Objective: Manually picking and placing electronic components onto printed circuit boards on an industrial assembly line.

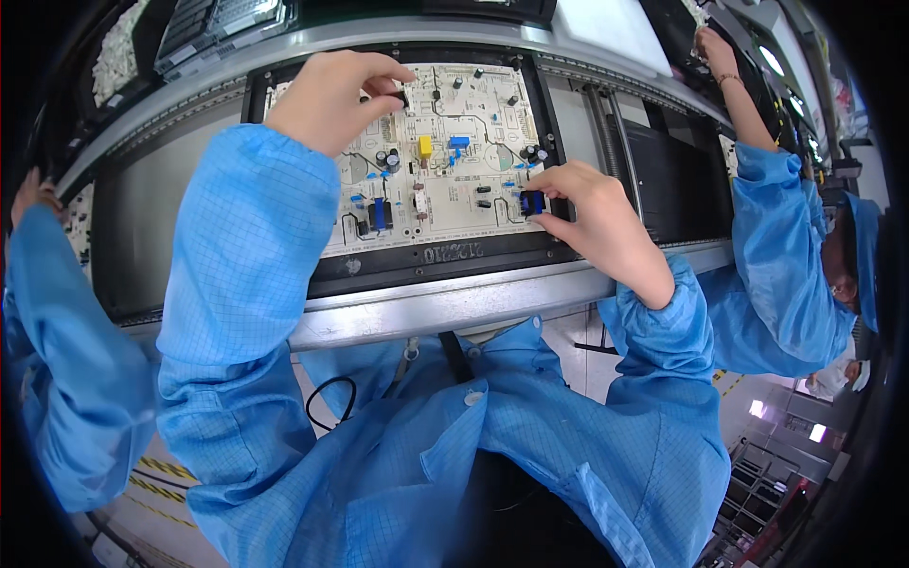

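Note:
A pale circuit board lies in a black frame in front of me, with small parts standing on it. My left hand reaches over its upper left, thumb and forefinger closed on a small black component. At the lower right of the board, my right hand pinches a dark blue and black transformer, which is at the board's surface. A similar transformer stands at the lower left. Near the middle are a yellow component and a blue one.
A metal rail runs along the near side of the conveyor line. Beyond the far rail are stacked grey trays and a white tray. Co-workers' blue sleeves show on the right and left, their hands at the line.

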### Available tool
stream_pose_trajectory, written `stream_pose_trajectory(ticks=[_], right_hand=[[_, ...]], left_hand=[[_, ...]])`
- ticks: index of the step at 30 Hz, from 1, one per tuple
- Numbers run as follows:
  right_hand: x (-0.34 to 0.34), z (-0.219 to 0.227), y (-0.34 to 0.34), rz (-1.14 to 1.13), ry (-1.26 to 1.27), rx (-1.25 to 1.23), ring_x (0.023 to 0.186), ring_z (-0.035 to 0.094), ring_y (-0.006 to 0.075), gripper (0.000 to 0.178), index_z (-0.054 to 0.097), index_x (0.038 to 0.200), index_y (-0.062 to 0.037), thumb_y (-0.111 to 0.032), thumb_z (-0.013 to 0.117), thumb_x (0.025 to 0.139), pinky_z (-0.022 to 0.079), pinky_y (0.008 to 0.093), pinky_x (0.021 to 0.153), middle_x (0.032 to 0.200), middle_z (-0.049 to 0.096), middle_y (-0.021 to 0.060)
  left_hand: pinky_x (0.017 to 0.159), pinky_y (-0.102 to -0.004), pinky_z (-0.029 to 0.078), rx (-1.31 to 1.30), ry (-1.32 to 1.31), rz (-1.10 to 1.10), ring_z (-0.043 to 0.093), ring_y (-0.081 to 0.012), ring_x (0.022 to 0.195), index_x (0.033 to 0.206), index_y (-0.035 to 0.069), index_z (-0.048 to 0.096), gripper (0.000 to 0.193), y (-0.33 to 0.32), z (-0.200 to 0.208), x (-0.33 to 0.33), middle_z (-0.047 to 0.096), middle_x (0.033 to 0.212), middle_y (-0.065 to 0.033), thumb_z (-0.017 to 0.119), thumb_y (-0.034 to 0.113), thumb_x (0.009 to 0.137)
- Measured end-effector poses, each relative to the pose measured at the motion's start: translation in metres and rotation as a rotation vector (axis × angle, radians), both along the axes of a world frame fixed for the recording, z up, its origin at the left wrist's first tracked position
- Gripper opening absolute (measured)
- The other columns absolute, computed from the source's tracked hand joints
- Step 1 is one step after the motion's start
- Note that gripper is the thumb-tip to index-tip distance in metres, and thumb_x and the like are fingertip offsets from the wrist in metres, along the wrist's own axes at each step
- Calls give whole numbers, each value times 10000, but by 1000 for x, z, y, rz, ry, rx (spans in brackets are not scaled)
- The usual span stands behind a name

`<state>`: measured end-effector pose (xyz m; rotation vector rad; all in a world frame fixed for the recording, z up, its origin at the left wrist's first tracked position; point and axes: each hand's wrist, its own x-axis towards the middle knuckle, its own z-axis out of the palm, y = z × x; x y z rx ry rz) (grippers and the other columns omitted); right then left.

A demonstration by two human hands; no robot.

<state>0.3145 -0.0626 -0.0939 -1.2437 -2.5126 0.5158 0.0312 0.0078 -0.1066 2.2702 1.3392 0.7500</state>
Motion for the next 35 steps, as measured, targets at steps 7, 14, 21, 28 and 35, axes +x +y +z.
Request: stream_pose_trajectory(ticks=[7,14,21,28,35], right_hand=[[6,10,8,57,-62,-76,814,609,259,393,599,1012,-28,-71,751,653,490,341,738,876,604,115],[-56,80,141,57,6,271,653,633,267,231,556,963,20,-116,638,795,500,341,600,775,639,176],[-82,31,306,-202,-148,733,763,607,406,187,585,841,51,-119,580,764,501,465,689,763,598,274],[-75,34,298,-171,-164,805,746,600,409,181,594,758,39,-136,639,749,505,454,685,762,595,262],[-58,32,296,-171,-32,830,826,588,413,229,552,892,32,-110,652,742,489,456,723,821,588,260]], left_hand=[[801,-351,512,19,130,37,631,-251,887,1008,85,668,204,7,-7,30,669,922,-86,639,157,819],[803,-342,505,2,204,71,639,-265,888,1014,55,672,209,13,-2,29,670,973,-116,614,129,827],[793,-350,511,81,294,35,632,-276,889,997,80,679,194,17,1,34,666,977,-112,594,156,841],[788,-347,513,138,261,-47,627,-283,878,994,54,670,188,20,-10,31,661,958,-115,590,125,838],[797,-342,510,142,266,-86,625,-287,899,1001,53,665,194,20,-6,36,655,987,-120,601,120,830]])
